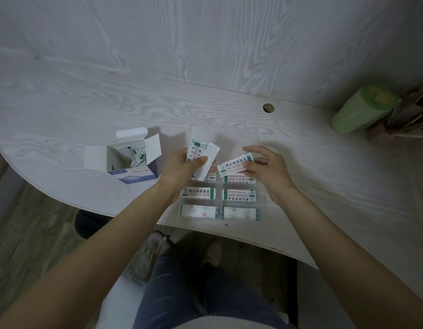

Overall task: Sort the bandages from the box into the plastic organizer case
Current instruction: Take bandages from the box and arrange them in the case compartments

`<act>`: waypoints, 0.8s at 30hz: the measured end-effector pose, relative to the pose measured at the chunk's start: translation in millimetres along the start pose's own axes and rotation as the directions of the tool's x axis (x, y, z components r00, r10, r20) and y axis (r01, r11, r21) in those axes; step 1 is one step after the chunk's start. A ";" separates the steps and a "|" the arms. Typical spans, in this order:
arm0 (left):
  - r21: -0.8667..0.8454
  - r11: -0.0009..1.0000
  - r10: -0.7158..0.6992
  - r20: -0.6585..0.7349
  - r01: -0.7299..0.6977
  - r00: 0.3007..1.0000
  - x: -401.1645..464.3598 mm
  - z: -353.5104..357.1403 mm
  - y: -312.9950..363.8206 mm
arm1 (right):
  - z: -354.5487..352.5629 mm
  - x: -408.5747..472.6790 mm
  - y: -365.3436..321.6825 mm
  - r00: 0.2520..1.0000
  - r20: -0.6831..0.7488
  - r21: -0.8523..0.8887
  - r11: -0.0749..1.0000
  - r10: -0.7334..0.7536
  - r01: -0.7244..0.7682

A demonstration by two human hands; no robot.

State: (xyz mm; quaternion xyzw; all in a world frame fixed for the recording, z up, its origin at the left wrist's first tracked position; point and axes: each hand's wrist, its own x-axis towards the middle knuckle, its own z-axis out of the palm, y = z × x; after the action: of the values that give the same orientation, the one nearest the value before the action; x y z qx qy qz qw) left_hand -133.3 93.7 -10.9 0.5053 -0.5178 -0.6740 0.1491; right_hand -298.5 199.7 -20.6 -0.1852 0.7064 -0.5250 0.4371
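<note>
An open white-and-blue bandage box (125, 160) stands on the table at the left, with more wrapped bandages inside. My left hand (182, 169) grips a small stack of bandages (201, 155), thumb on top. My right hand (267, 172) pinches a single green-and-white bandage (234, 165) just above the clear plastic organizer case (220, 198). The case's compartments hold bandages lying flat, in two columns. The back left compartment is partly hidden by my left hand.
The white wood-grain table (229, 115) has a cable hole (268, 108) behind the case. A green cylinder (357, 110) and a dark holder (405, 119) sit at the far right. The table's curved front edge runs just below the case; my legs show beneath it.
</note>
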 end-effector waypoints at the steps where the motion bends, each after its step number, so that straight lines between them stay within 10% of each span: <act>1: 0.008 1.000 -0.005 -0.015 0.005 1.000 0.9 0.5 -0.4 | -3.5 2.7 3.6 0.999 -0.032 -0.008 1.000 0.007 -0.007; 8: -0.013 1.000 -0.007 0.017 0.008 1.000 0.6 10.1 -1.3 | -15.2 12.5 29.5 0.985 -0.171 -0.357 0.934 -0.034 -0.030; 24: 0.036 0.999 -0.009 0.015 0.009 1.000 11.5 22.9 2.5 | -1.2 11.0 33.2 0.974 0.097 -0.921 0.354 -0.204 0.166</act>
State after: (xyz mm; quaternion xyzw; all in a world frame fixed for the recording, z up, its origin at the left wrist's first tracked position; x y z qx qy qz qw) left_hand -158.3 96.8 -15.9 0.5052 -0.5288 -0.6690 0.1329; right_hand -299.0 205.1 -55.2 -0.4663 0.8603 -0.0903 0.1854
